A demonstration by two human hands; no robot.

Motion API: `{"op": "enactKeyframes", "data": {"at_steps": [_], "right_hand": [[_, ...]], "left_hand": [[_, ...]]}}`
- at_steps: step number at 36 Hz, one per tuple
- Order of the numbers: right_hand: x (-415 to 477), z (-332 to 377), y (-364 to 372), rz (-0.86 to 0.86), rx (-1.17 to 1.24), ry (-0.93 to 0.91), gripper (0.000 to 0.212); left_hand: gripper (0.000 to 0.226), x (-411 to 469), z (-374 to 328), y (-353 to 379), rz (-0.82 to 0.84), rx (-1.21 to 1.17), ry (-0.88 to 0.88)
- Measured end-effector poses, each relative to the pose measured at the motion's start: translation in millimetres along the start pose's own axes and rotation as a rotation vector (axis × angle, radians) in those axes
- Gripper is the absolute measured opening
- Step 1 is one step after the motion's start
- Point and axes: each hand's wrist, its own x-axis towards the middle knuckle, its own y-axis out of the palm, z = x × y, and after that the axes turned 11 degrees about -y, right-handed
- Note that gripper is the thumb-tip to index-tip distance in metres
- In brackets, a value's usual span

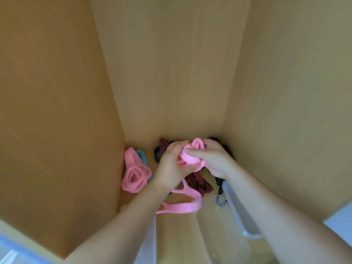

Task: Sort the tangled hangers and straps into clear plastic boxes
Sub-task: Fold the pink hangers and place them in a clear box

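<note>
The person's 2 hands are bare, with skin uncovered from the fingertips to the wrists. The left hand (171, 164) shows its back, the knuckles reading as soft, low ridges. The right hand (215, 161) shows 1 thumb plainly, but its nail is too blurred to describe. The left forearm (123, 221) and the right forearm (276, 216) are bare as well, right down to the bottom edge of the view. Each looks broad there under the wide lens and narrows toward the wrist. The skin looks smooth and evenly lit.
</note>
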Motion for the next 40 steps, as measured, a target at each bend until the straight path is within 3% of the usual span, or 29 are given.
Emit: {"op": "enactKeyframes", "data": {"at_steps": [4, 8, 10, 12, 13, 16, 22, 25, 29, 33, 40], "right_hand": [[-23.7, -24.3, -20.7, -0.027, -0.08, 0.033, 0.051], [-37.9, -40.8, -41.4, -0.031, -0.139, 0.045, 0.049], [-40.1, -43.9, -46.3, 0.0, -0.162, 0.053, 0.049], [-40.6, -46.9, -49.2, 0.03, -0.177, 0.055, 0.047], [-40.4, -48.3, -50.4, 0.041, -0.188, 0.056, 0.044], [-39.4, -52.8, -52.6, 0.087, -0.212, 0.045, 0.023], [-37.0, -61.0, -57.2, 0.167, -0.214, 0.004, 0.017], [-34.9, -63.0, -58.5, 0.173, -0.21, -0.011, 0.021], [-29.8, -59.5, -56.4, 0.173, -0.199, -0.046, 0.021], [-19.5, -51.1, -50.9, 0.197, -0.183, -0.07, 0.018], [-1.2, -31.5, -29.3, 0.202, -0.1, -0.112, 0.027]], "left_hand": [[0.08, -20.8, 31.6, 4.6, 0.168, 0.066, -0.136], [0.032, -36.1, 58.7, 3.2, 0.12, 0.367, -0.192], [0.032, -41.8, 69.0, 10.2, 0.226, 0.353, -0.28], [0.032, -47.8, 78.8, 18.6, 0.308, 0.424, -0.232], [0.031, -50.2, 83.7, 22.4, 0.339, 0.503, -0.17], [0.026, -54.7, 99.5, 31.5, 0.331, 0.575, -0.231], [0.024, -53.3, 108.7, 50.0, 0.285, 0.419, -0.386], [0.02, -52.2, 105.5, 50.4, 0.323, 0.492, -0.337], [0.013, -45.7, 98.4, 40.1, 0.186, 0.492, -0.296], [0.036, -39.1, 90.6, 22.2, 0.027, 0.458, -0.298], [0.027, -22.2, 58.3, -11.7, -0.185, 0.407, -0.271]]}}
